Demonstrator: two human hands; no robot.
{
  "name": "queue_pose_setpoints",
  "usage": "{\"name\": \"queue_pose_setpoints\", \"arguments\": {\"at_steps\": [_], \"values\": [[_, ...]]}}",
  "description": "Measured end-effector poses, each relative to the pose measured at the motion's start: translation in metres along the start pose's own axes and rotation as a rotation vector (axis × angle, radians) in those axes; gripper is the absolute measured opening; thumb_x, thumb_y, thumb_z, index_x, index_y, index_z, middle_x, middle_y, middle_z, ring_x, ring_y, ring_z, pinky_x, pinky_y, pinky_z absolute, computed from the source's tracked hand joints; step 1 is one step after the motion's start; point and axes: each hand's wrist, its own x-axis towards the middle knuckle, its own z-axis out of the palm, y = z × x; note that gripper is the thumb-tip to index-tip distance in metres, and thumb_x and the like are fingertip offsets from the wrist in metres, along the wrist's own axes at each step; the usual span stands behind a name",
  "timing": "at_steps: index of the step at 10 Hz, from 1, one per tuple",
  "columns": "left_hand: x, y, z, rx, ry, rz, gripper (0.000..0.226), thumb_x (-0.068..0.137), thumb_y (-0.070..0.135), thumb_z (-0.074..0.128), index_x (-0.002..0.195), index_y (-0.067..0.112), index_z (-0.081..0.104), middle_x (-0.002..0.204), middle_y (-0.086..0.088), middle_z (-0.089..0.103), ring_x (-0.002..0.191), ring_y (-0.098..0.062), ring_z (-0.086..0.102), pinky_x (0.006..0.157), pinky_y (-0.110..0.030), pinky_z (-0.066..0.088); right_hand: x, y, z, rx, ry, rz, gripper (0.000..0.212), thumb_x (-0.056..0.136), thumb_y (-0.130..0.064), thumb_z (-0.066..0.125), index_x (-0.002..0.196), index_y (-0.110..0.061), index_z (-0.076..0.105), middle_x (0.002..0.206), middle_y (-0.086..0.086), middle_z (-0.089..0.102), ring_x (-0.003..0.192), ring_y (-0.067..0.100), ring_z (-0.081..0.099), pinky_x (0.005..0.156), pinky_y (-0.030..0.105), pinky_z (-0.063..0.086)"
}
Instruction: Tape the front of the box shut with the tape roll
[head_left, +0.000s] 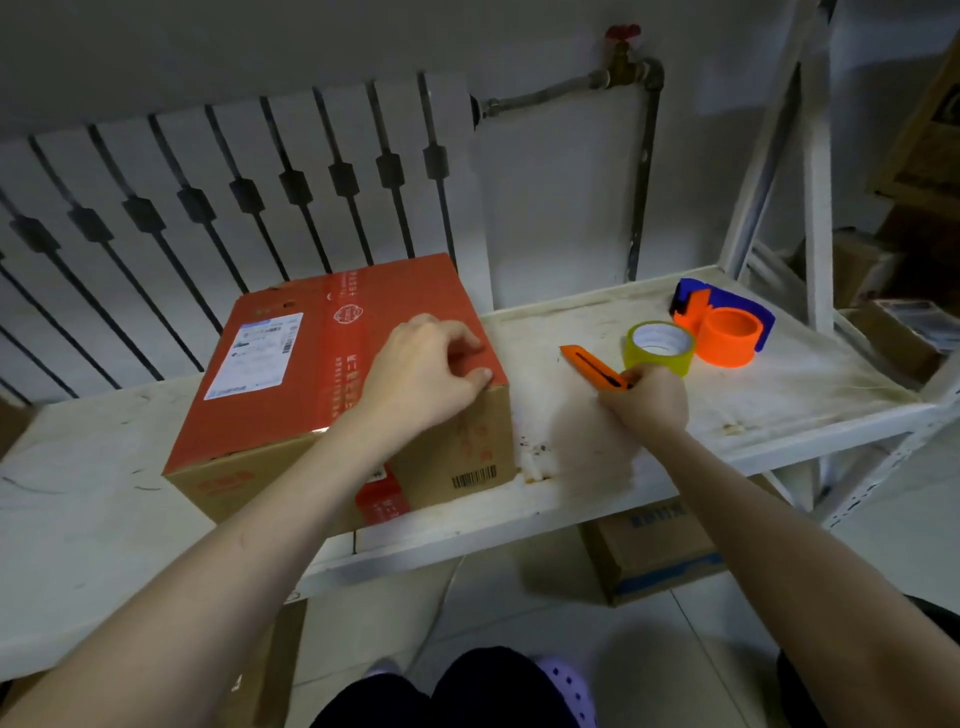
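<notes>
A cardboard box (291, 374) with a red top and a white shipping label sits on the white shelf (753, 410), left of centre. My left hand (423, 379) presses on the box's near right top edge, fingers curled over it. My right hand (647, 400) is to the right of the box, closed around the handle of an orange utility knife (587, 364) whose tip points up and left. A yellow-green tape roll (660, 347) lies flat on the shelf just behind my right hand.
An orange and blue tape dispenser (727, 327) stands right of the tape roll. A radiator (234, 197) and a pipe with a valve (623, 57) are behind the shelf. Cardboard boxes (654, 551) sit on the floor below, and more fill the rack at right.
</notes>
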Motion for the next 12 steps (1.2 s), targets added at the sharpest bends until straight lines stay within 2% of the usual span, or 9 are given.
{"name": "queue_pose_setpoints", "arguments": {"at_steps": [1,3,4,5,6,7,8,10,12], "values": [[0.008,-0.005,0.002,-0.011,-0.008,-0.013,0.029,0.079,0.036,0.068,0.106,0.027,0.068,0.111,0.0,0.061,0.106,-0.019,0.056,0.089,-0.034,0.047,0.014,0.0,0.015,-0.141,0.009,0.007,0.011,0.064,-0.026,0.065,0.066,-0.015,0.061,0.061,0.002,0.06,0.06,0.025,0.058,0.054,0.025,0.037],[0.013,-0.012,0.006,-0.007,0.03,-0.023,0.024,0.08,0.035,0.067,0.102,0.026,0.069,0.11,0.001,0.064,0.104,-0.018,0.057,0.086,-0.031,0.046,0.027,0.005,0.03,-0.326,-0.002,-0.053,0.04,0.069,-0.054,0.071,0.076,-0.015,0.062,0.073,0.007,0.064,0.068,0.027,0.061,0.06,0.034,0.05],[0.011,-0.012,0.006,-0.021,0.025,-0.024,0.024,0.08,0.033,0.067,0.102,0.024,0.069,0.11,0.0,0.063,0.104,-0.018,0.057,0.087,-0.031,0.047,0.016,0.001,0.027,-0.398,0.024,-0.116,0.041,0.073,-0.05,0.07,0.088,-0.013,0.062,0.09,0.011,0.062,0.081,0.03,0.06,0.066,0.04,0.053],[0.008,-0.011,0.002,-0.044,0.021,-0.021,0.022,0.081,0.031,0.067,0.101,0.024,0.07,0.109,0.0,0.064,0.104,-0.019,0.057,0.09,-0.035,0.049,-0.003,-0.021,0.018,-0.25,0.104,-0.247,0.031,0.084,-0.033,0.063,0.106,-0.012,0.063,0.107,0.013,0.058,0.094,0.032,0.057,0.068,0.037,0.049],[0.002,-0.014,-0.009,-0.102,0.044,-0.057,0.017,0.08,0.03,0.067,0.096,0.025,0.07,0.108,0.002,0.067,0.104,-0.018,0.058,0.091,-0.036,0.049,-0.031,-0.06,0.0,0.145,0.159,-0.47,0.02,0.09,-0.019,0.053,0.103,-0.011,0.066,0.105,0.009,0.062,0.093,0.021,0.059,0.072,0.026,0.042],[-0.008,-0.019,-0.026,-0.132,0.081,-0.095,0.015,0.081,0.029,0.067,0.094,0.026,0.07,0.107,0.004,0.069,0.105,-0.018,0.059,0.09,-0.035,0.048,-0.062,-0.099,-0.017,0.179,0.116,-0.821,0.018,0.091,-0.021,0.052,0.1,-0.013,0.065,0.1,0.004,0.064,0.091,0.012,0.056,0.077,0.023,0.042],[-0.024,-0.023,-0.047,-0.163,0.131,-0.111,0.014,0.081,0.028,0.066,0.094,0.025,0.07,0.104,0.004,0.07,0.101,-0.017,0.061,0.085,-0.029,0.047,-0.084,-0.122,-0.018,-0.181,-0.08,-1.06,0.037,0.086,-0.046,0.052,0.112,-0.022,0.062,0.113,-0.002,0.065,0.105,0.017,0.057,0.088,0.036,0.046],[-0.055,-0.035,-0.078,-0.198,0.183,-0.118,0.018,0.084,0.027,0.064,0.101,0.023,0.069,0.113,0.002,0.066,0.111,-0.017,0.056,0.088,-0.031,0.045,-0.102,-0.136,-0.017,-0.458,-0.208,-1.105,0.042,0.086,-0.048,0.054,0.124,-0.029,0.057,0.129,-0.008,0.06,0.119,0.014,0.053,0.098,0.04,0.041],[-0.079,-0.04,-0.103,-0.246,0.242,-0.131,0.02,0.085,0.026,0.064,0.104,0.021,0.07,0.115,0.004,0.067,0.111,-0.014,0.056,0.087,-0.029,0.045,-0.118,-0.148,-0.019,-0.437,-0.237,-0.975,0.04,0.09,-0.039,0.054,0.128,-0.026,0.055,0.133,-0.004,0.058,0.12,0.017,0.053,0.097,0.037,0.046]]}}
